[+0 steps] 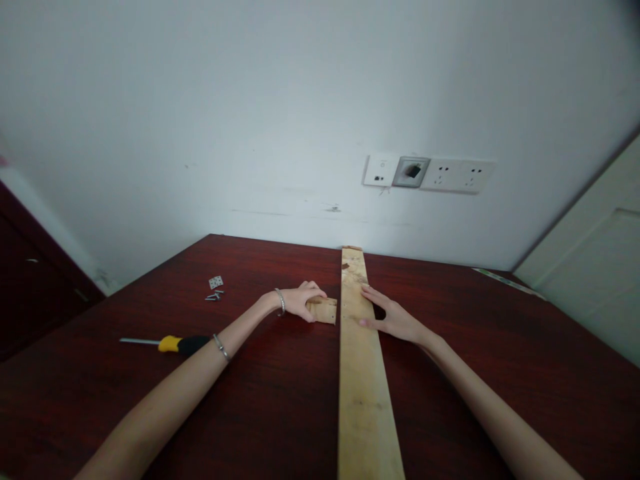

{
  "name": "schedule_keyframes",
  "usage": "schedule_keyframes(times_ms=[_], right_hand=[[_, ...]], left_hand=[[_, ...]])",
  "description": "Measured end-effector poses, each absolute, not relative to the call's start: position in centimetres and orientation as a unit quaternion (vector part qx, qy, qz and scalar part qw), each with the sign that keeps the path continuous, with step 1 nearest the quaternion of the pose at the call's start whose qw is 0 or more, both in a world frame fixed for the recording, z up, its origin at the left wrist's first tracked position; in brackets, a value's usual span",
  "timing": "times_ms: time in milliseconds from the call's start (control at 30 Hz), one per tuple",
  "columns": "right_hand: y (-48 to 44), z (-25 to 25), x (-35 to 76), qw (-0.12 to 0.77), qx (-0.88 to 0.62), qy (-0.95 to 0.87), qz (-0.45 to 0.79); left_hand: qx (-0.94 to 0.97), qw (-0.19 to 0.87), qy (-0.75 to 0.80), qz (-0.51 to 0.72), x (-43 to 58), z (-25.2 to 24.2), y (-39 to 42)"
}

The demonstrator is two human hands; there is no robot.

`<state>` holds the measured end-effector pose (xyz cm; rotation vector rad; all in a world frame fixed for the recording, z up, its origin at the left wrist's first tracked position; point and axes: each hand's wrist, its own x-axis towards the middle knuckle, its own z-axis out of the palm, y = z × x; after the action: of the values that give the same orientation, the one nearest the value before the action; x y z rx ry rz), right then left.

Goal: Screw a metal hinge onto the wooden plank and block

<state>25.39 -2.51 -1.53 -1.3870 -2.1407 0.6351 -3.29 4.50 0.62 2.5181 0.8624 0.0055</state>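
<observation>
A long wooden board (363, 373) runs from the near edge of the view to the wall side of the dark red table. Just left of it lies a short wood block (324, 311), with a narrow gap between the two. My left hand (303, 301) is wrapped over the block's left end, hiding that part. On the board's right edge rests my right hand (393, 317), fingers spread, thumb and fingertips on its upper face.
A screwdriver (173, 344) with a yellow and black handle lies beside my left forearm. Farther back are several screws (214, 296) and a small perforated metal plate (215, 282). A flat strip (507, 283) lies at the back right. Wall sockets (453, 175) are above the table (280, 400).
</observation>
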Motion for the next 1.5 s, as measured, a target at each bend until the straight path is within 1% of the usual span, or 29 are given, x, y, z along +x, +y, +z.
schedule_keyframes(times_ms=[667, 867, 1033, 1100, 1167, 1233, 1333, 1400, 1500], right_hand=[[-2.5, -1.8, 25.5, 0.265, -0.502, -0.789, 0.235], [-2.6, -1.6, 25.4, 0.258, -0.507, -0.788, 0.235], [-2.6, -1.4, 25.3, 0.246, -0.517, -0.786, 0.232], [-2.6, -1.4, 25.3, 0.250, -0.516, -0.786, 0.232], [-2.6, -1.5, 25.3, 0.255, -0.512, -0.787, 0.231], [-2.5, -1.6, 25.5, 0.258, -0.508, -0.789, 0.228], [-2.4, -1.6, 25.7, 0.255, -0.505, -0.795, 0.220], [-2.4, -1.2, 25.7, 0.257, -0.504, -0.798, 0.210], [-2.5, -0.3, 25.1, 0.287, -0.499, -0.798, 0.179]], left_hand=[[0.915, 0.251, 0.315, 0.016, -3.5, 0.2, 4.8], [0.896, 0.299, 0.323, 0.058, -3.6, -0.2, 4.8], [0.888, 0.317, 0.326, 0.074, -3.6, 0.0, 4.5], [0.895, 0.299, 0.313, 0.106, -3.4, 0.8, 4.4], [0.906, 0.250, 0.298, 0.169, -3.2, 2.5, 4.0], [0.903, 0.197, 0.293, 0.246, -3.3, 4.9, 3.5], [0.895, 0.138, 0.276, 0.323, -4.2, 8.8, 2.2], [0.892, 0.101, 0.278, 0.342, -5.5, 11.0, 1.2], [0.902, 0.049, 0.306, 0.302, -8.5, 13.2, 0.4]])
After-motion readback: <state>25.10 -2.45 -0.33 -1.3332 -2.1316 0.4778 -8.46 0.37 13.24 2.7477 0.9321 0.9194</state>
